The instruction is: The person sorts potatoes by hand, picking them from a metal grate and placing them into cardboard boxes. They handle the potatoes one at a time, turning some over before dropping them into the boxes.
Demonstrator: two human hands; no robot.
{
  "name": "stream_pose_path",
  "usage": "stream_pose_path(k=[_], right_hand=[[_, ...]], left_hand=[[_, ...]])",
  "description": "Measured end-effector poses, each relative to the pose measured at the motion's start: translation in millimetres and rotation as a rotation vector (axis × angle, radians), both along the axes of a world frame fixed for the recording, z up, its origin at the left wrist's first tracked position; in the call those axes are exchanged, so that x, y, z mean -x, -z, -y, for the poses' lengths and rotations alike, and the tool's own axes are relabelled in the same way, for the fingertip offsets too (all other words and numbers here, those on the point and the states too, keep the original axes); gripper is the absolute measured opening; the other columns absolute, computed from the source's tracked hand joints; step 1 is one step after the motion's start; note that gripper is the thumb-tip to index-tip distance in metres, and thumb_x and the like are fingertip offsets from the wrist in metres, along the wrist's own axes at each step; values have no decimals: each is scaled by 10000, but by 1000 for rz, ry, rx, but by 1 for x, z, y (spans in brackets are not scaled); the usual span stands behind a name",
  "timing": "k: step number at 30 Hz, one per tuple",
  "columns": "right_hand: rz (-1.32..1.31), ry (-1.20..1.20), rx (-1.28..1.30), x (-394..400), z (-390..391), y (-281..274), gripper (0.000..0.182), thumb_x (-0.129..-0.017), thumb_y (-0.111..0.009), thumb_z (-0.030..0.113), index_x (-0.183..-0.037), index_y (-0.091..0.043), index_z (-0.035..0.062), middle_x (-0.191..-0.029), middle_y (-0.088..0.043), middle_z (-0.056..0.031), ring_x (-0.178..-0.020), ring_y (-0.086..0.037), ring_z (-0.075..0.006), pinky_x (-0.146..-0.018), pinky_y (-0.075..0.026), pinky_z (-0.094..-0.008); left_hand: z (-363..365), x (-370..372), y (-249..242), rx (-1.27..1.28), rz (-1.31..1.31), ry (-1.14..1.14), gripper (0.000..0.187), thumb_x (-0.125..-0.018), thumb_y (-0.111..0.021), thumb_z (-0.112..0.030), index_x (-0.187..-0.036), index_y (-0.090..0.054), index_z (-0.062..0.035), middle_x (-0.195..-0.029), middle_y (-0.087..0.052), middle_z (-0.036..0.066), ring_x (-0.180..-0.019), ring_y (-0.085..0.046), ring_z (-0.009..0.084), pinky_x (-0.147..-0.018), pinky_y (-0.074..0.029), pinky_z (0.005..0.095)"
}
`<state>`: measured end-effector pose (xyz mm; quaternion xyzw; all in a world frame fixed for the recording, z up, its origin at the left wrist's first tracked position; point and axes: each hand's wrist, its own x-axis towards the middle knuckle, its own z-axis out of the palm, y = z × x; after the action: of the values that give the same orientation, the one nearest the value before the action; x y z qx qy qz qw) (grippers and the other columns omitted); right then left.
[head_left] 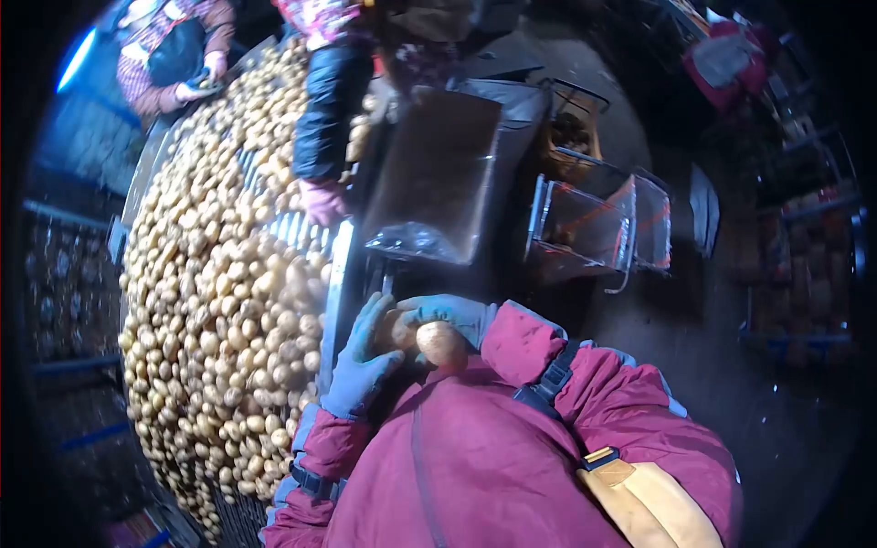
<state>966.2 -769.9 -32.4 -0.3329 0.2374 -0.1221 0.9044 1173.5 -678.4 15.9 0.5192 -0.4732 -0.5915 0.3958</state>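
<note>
Both of my hands wear blue-grey gloves and meet close to my chest, beside the metal edge of the sorting table. My left hand [357,370] is cupped around one side of a potato [394,334]. From the other side, the fingers of my right hand [454,313] reach over to that same potato. A second, paler potato [441,344] sits against the palm side of my right hand, seemingly held there. The undersides of both potatoes are hidden. To the left spreads a thick layer of potatoes [228,320] over the table's bars.
A co-worker's pink-gloved hand [322,201] rests at the table edge ahead. Another person [174,64] stands at the far left, hands at the potatoes. A plastic-covered brown surface [434,178] lies in front. Wire-framed bag holders [589,224] stand to the right.
</note>
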Motion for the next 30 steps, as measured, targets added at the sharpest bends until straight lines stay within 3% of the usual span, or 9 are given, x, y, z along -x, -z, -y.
stream_pose_path(k=[2,5,7,11,16,18,24,27,30], right_hand=[[-90,101,-172,39,7,-25,342,-908,-665,265,-1191,-659,74,-1143,-664,-97,-1006,-662,-218,-839,-561,-359],[-220,230,-96,99,28,-45,498,-842,-761,362,-1241,-673,79,-1114,-705,-50,-878,-679,-264,-752,-572,-424],[-244,315,189,157,39,1,532,-899,-676,427,-1248,-647,27,-1035,-720,-171,-838,-703,-332,-745,-591,-476],[-204,629,-72,251,50,-1,568,-995,-515,448,-1335,-563,-5,-997,-712,-261,-827,-719,-381,-696,-615,-472],[-113,981,-279,318,85,64,511,-1002,-516,458,-1363,-563,99,-1181,-687,-139,-967,-698,-365,-772,-603,-532],[-503,1323,-465,317,93,66,505,-1008,-508,482,-1427,-520,201,-1318,-630,-66,-1180,-613,-349,-879,-556,-599],[-334,846,-406,307,103,157,561,-1033,-481,494,-1424,-501,92,-1246,-668,-136,-1013,-685,-310,-838,-590,-502],[-398,594,-289,204,109,144,578,-1046,-460,499,-1395,-530,43,-1223,-688,-150,-798,-730,-265,-651,-611,-360],[-308,268,-216,84,114,119,592,-1043,-462,505,-1397,-529,36,-1219,-692,-173,-799,-737,-258,-657,-621,-355]], left_hand=[[23,24,6,-28,-84,34,864,-802,-728,-22,-1571,-334,-44,-1628,-321,129,-1515,-285,249,-1227,-254,384],[48,50,12,-50,-95,21,717,-877,-726,-72,-1525,-424,-21,-1596,-385,132,-1487,-331,234,-1207,-280,357],[56,59,17,-105,-94,28,661,-902,-709,-73,-1506,-447,-5,-1556,-446,127,-1451,-388,222,-1189,-310,349],[65,65,25,-200,-32,39,555,-939,-670,-67,-1460,-499,21,-1475,-539,121,-1362,-493,203,-1137,-382,328],[58,49,31,-375,-124,-87,481,-955,-644,-69,-1416,-548,28,-1363,-620,111,-1232,-584,176,-1071,-445,297],[51,34,42,-355,-110,-155,463,-960,-635,-73,-1405,-559,30,-1327,-638,103,-1189,-600,164,-1049,-458,287],[-4,-28,65,-218,64,-326,357,-978,-619,-148,-1319,-657,-49,-1247,-676,77,-1147,-608,161,-1033,-455,289],[-43,-49,45,-239,154,-449,322,-975,-621,-179,-1261,-691,-50,-1183,-705,81,-1109,-619,171,-998,-465,296],[-91,-72,68,-295,103,-599,332,-969,-626,-179,-1265,-686,-40,-1143,-718,70,-1066,-626,164,-978,-467,287]])
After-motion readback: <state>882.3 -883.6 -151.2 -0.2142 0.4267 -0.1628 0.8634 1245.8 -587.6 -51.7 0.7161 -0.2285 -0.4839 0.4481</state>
